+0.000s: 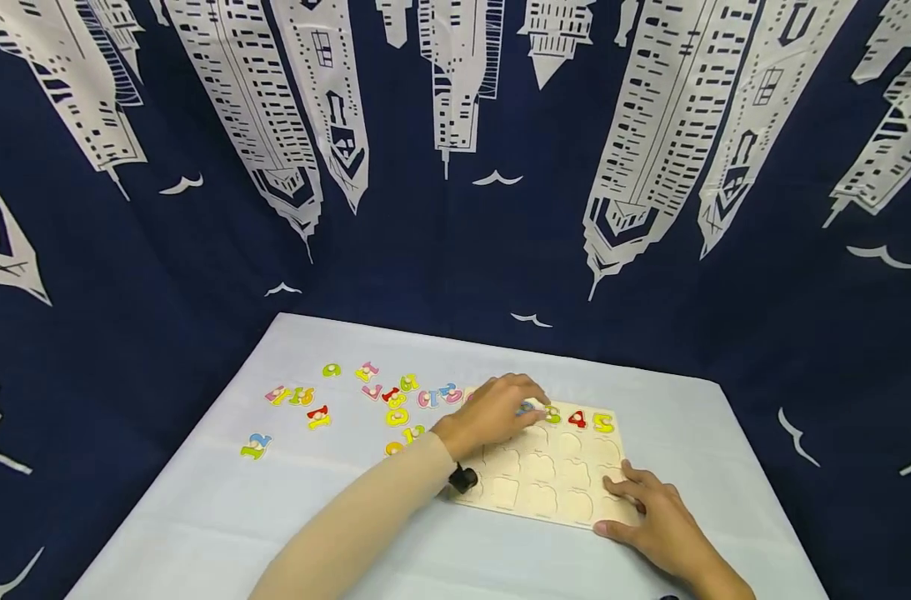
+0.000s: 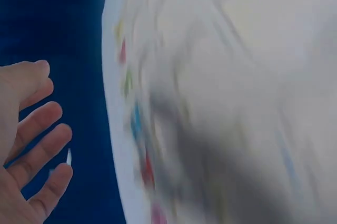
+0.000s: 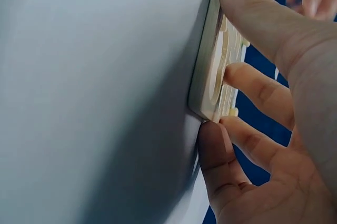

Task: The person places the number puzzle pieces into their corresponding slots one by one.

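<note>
A wooden number puzzle board (image 1: 541, 468) lies on the white table, with several number pieces in its top row. Among them are a green 3 (image 1: 552, 414), a red 4 (image 1: 578, 419) and a yellow 5 (image 1: 603, 423). My left hand (image 1: 496, 408) reaches over the top row, its fingertips near the 3 and a partly hidden blue piece (image 1: 526, 407). In the left wrist view its fingers are loosely bent and hold nothing. My right hand (image 1: 661, 525) grips the board's near right corner, thumb on the front edge and fingers along the right edge, as the right wrist view shows.
Loose coloured number pieces lie scattered left of the board, including a blue-green 12 (image 1: 256, 446) and a red-yellow 11 (image 1: 318, 417). A small black device (image 1: 463, 478) sits at my left wrist. Dark blue fabric with white buildings (image 1: 455, 75) hangs behind the table (image 1: 200, 533).
</note>
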Motion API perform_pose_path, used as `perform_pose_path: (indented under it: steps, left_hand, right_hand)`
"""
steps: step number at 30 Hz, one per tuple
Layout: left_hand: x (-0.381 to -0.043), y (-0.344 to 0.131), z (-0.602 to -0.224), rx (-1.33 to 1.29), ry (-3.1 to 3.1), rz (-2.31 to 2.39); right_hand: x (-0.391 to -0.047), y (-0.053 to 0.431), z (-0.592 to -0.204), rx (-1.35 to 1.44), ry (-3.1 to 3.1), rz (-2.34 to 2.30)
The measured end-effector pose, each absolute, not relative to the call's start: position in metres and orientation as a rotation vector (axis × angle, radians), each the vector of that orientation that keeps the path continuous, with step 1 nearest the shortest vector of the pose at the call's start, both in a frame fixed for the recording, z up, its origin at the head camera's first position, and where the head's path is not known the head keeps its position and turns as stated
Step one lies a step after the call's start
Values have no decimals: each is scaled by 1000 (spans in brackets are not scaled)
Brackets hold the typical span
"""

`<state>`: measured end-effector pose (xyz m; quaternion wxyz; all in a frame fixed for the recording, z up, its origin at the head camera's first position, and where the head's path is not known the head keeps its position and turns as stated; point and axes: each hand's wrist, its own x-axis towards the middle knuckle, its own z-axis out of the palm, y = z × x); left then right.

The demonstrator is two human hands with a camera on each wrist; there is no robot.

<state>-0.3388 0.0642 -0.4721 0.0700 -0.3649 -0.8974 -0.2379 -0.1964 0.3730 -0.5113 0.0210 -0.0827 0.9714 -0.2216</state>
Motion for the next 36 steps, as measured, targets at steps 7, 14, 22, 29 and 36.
perform_pose_path:
  steps: [7, 14, 22, 29, 36]
  left_hand:
    - [-348, -56, -466, -825, -2705, -843]
    - [-362, -167, -474, -483, -2747, -885]
    - [-367, -250, -497, -313, -2862, -824]
    - [-369, -260, -507, -333, -2921, -819]
    - [-380, -258, -500, -267, -2937, -774]
  right_hand:
    - [-197, 374, -511, -235, 3039, -658]
    - [-196, 376, -511, -271, 3046, -709]
    - [-193, 373, -510, -208, 3012, -700]
    - [-190, 375, -512, -202, 3006, -661]
    - [-198, 372, -511, -206, 3021, -678]
